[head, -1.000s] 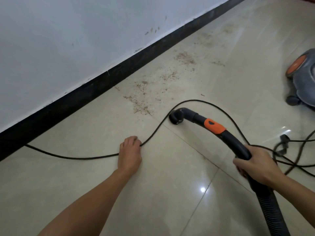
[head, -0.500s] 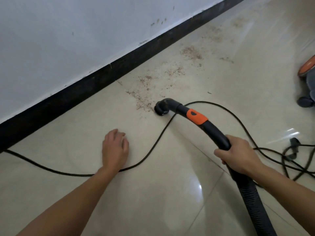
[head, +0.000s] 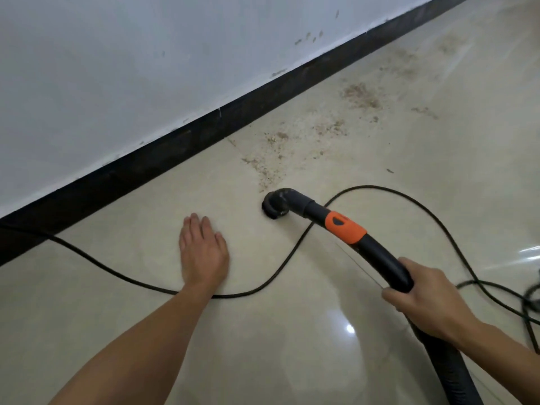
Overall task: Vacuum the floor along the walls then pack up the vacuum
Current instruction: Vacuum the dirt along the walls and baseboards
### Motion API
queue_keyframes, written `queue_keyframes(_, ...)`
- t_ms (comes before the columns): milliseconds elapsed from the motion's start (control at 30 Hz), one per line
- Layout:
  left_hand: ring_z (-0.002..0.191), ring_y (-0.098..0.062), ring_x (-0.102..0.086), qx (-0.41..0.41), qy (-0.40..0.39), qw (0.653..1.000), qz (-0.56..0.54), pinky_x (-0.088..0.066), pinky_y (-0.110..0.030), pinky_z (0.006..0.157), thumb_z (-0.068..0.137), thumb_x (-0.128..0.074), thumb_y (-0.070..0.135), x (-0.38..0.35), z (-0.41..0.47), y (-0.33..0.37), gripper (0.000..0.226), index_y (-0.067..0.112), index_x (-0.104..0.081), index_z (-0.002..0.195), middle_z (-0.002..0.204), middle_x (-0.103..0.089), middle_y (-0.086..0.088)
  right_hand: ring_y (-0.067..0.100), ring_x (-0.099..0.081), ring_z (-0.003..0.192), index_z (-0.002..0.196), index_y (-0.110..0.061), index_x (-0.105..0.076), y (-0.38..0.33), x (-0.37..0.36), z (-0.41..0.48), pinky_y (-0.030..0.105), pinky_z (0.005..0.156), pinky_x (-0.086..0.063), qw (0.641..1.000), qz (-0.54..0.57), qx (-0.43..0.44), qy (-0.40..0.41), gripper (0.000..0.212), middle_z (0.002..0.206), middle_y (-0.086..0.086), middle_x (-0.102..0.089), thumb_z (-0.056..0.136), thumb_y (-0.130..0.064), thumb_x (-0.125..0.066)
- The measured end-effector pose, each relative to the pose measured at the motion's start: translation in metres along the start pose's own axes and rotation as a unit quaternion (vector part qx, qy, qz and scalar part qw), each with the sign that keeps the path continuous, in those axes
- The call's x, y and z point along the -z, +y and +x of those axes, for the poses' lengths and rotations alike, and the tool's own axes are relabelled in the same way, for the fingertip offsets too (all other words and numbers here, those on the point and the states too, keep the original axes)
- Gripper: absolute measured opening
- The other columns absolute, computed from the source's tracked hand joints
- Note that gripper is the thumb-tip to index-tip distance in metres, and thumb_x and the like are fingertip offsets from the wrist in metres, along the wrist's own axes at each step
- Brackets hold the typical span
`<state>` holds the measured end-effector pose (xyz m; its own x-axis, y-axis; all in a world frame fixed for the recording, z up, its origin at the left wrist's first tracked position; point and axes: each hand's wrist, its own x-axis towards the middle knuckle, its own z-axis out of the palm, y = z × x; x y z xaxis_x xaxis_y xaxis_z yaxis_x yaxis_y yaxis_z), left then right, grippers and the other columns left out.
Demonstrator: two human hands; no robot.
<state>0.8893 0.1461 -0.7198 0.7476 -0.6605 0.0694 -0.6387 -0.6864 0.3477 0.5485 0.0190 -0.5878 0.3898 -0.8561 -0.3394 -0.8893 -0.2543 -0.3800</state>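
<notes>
Hose [head: 385, 258] in right hand [head: 429, 305]

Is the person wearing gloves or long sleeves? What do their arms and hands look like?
No gloves. The left hand and right hand are both bare, and so are the left forearm and right forearm right up to the picture's edge, so no sleeves show. I can't see a watch, bracelet or ring on either one.

glossy cream floor tiles [head: 292, 331] mirror the light; matt black plastic vacuum handle [head: 382, 258] with an orange plastic collar [head: 346, 228]; ribbed hose [head: 455, 375]; matt white wall [head: 117, 68].
</notes>
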Motion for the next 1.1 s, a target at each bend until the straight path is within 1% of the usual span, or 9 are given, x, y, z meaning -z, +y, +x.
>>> queue_keyframes(100, 0.136, -0.042, -0.032, 0.001, 0.003, 1.0, 0.006, -0.024, -0.05, 0.114, 0.094, -0.049, 0.015, -0.002, -0.001, 0.0, 0.045, -0.007, -0.046, 0.134, 0.143, -0.04, -0.029, 0.014, -0.058, 0.046, 0.073, -0.027, -0.05, 0.003, -0.004, 0.0, 0.033, 0.045, -0.047, 1.0, -0.017, 0.009, 0.003, 0.022, 0.053, 0.0, -0.058, 0.071, -0.032, -0.072)
queue_keyframes(167, 0.135, -0.043, -0.033, -0.001, 0.008, 1.0, 0.008, -0.025, -0.05, 0.113, 0.094, -0.046, 0.016, -0.001, -0.001, 0.001, 0.046, -0.007, -0.047, 0.133, 0.142, -0.041, -0.029, 0.016, -0.059, 0.051, 0.074, -0.026, -0.051, -0.001, -0.007, 0.007, 0.032, 0.048, -0.044, 0.999, -0.019, -0.005, 0.027, 0.022, 0.055, -0.002, -0.06, 0.072, -0.033, -0.072)
queue_keyframes(300, 0.137, -0.041, -0.031, 0.002, 0.002, 1.0, 0.017, -0.024, -0.048, 0.115, 0.095, -0.044, 0.017, 0.0, -0.001, 0.001, 0.046, -0.006, -0.045, 0.135, 0.145, -0.039, -0.027, 0.021, -0.064, 0.059, 0.079, -0.023, -0.055, -0.022, -0.004, 0.036, 0.037, 0.06, -0.054, 0.994, 0.044, -0.065, 0.078, 0.017, 0.06, 0.0, -0.066, 0.073, -0.029, -0.07)
queue_keyframes(500, 0.14, -0.037, -0.028, 0.009, -0.001, 1.0, 0.023, -0.021, -0.046, 0.117, 0.096, -0.044, 0.019, 0.001, -0.001, 0.003, 0.048, -0.004, -0.043, 0.138, 0.148, -0.036, -0.024, 0.013, -0.057, 0.054, 0.075, -0.028, -0.048, -0.032, -0.021, 0.034, 0.027, 0.048, -0.038, 0.998, -0.034, 0.011, 0.054, 0.023, 0.059, -0.006, -0.06, 0.071, -0.037, -0.068)
queue_keyframes(633, 0.139, -0.038, -0.029, 0.006, 0.007, 1.0, 0.018, -0.021, -0.046, 0.117, 0.097, -0.043, 0.017, 0.003, -0.002, 0.003, 0.046, -0.005, -0.044, 0.137, 0.146, -0.038, -0.025, 0.022, -0.063, 0.062, 0.081, -0.021, -0.054, -0.032, -0.012, 0.055, 0.034, 0.061, -0.051, 0.995, 0.01, -0.05, 0.085, 0.02, 0.063, 0.0, -0.066, 0.073, -0.033, -0.068)
queue_keyframes(700, 0.139, -0.038, -0.03, 0.006, 0.009, 1.0, 0.018, -0.021, -0.045, 0.117, 0.097, -0.041, 0.017, 0.004, -0.003, 0.005, 0.046, -0.006, -0.045, 0.136, 0.146, -0.038, -0.026, 0.024, -0.064, 0.064, 0.082, -0.021, -0.054, -0.039, -0.009, 0.067, 0.035, 0.063, -0.052, 0.993, 0.03, -0.062, 0.1, 0.02, 0.065, 0.002, -0.067, 0.074, -0.032, -0.068)
queue_keyframes(833, 0.141, -0.036, -0.027, 0.009, 0.0, 1.0, 0.025, -0.019, -0.044, 0.118, 0.097, -0.042, 0.018, 0.006, -0.002, 0.006, 0.046, -0.004, -0.043, 0.138, 0.148, -0.036, -0.024, 0.018, -0.06, 0.059, 0.078, -0.024, -0.051, -0.047, -0.021, 0.067, 0.029, 0.053, -0.043, 0.998, -0.018, 0.001, 0.06, 0.021, 0.062, -0.004, -0.064, 0.071, -0.034, -0.068)
queue_keyframes(967, 0.143, -0.033, -0.023, 0.013, -0.012, 0.999, 0.035, -0.016, -0.042, 0.118, 0.098, -0.039, 0.02, 0.006, -0.001, 0.007, 0.049, -0.002, -0.04, 0.141, 0.151, -0.032, -0.022, 0.022, -0.063, 0.062, 0.082, -0.022, -0.054, -0.054, -0.021, 0.083, 0.031, 0.058, -0.05, 0.997, 0.023, -0.025, 0.076, 0.019, 0.065, 0.001, -0.066, 0.073, -0.031, -0.068)
queue_keyframes(1100, 0.144, -0.032, -0.021, 0.016, -0.017, 0.999, 0.038, -0.015, -0.041, 0.119, 0.098, -0.037, 0.022, 0.005, -0.001, 0.007, 0.05, -0.001, -0.038, 0.143, 0.152, -0.03, -0.021, 0.018, -0.06, 0.06, 0.079, -0.023, -0.051, -0.066, -0.031, 0.092, 0.027, 0.052, -0.04, 0.998, 0.002, 0.012, 0.068, 0.021, 0.064, -0.002, -0.065, 0.072, -0.034, -0.068)
